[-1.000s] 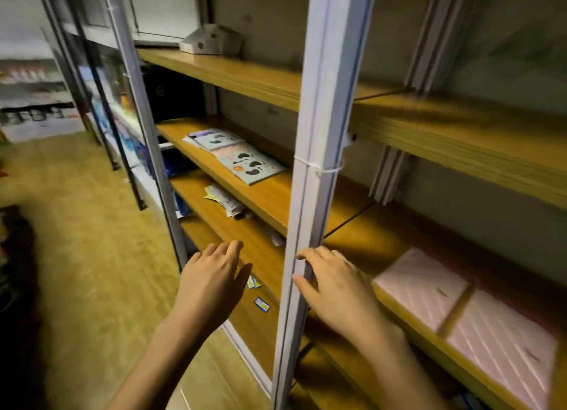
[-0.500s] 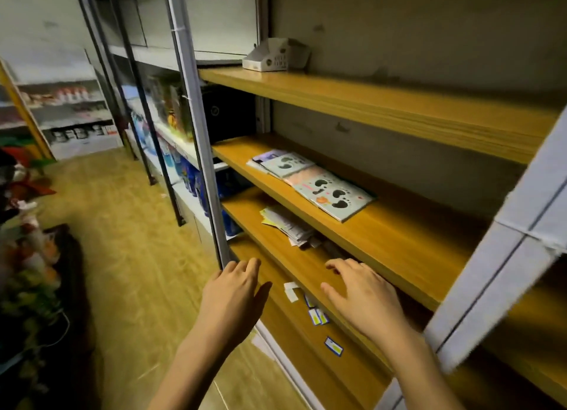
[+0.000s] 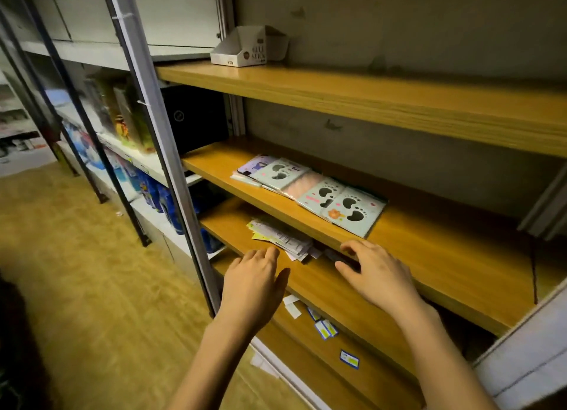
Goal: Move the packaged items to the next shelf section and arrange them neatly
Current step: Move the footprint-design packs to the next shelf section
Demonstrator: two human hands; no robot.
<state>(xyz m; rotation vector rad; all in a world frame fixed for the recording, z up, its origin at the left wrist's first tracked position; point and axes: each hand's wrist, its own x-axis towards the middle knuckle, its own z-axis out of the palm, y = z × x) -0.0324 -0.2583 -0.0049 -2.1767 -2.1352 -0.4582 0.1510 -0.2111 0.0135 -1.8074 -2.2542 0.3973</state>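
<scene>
- Left hand [image 3: 252,290] bare, fingers loosely spread, empty, hovering by the front edge of the lower orange-brown wooden shelf [image 3: 325,290], just right of the grey metal upright post [image 3: 159,151].
- Right hand [image 3: 379,276] bare, fingers spread and slightly curled, empty, poised at the front lip of the middle orange-brown wooden shelf [image 3: 445,256]; fingertips near a small dark item tucked under that lip, contact not clear.
- Flat plastic-wrapped packets printed with black footprints [image 3: 306,188] lying in an overlapping row on the middle shelf, running from back-left toward front-right; four or five visible, exact count unclear where they overlap.
- Nearest packet's corner close to the front edge of the middle shelf, just beyond the right hand.
- Bare board right of the packets up to the next grey upright at the far right; bare board also left of them as far as the post.
- Loose stack of white and yellow printed paper packets [image 3: 280,236] on the lower shelf, between and just beyond the two hands; number not countable.
- Small blue-and-white labels [image 3: 325,329] scattered on the bottom shelf, about four, plus two white slips.
- One white cardboard display box marked "glue stick" [image 3: 245,50] at the left end of the top wooden shelf [image 3: 368,96]; rest of that board bare.
- Wood-pattern floor [image 3: 76,271] open to the left.
</scene>
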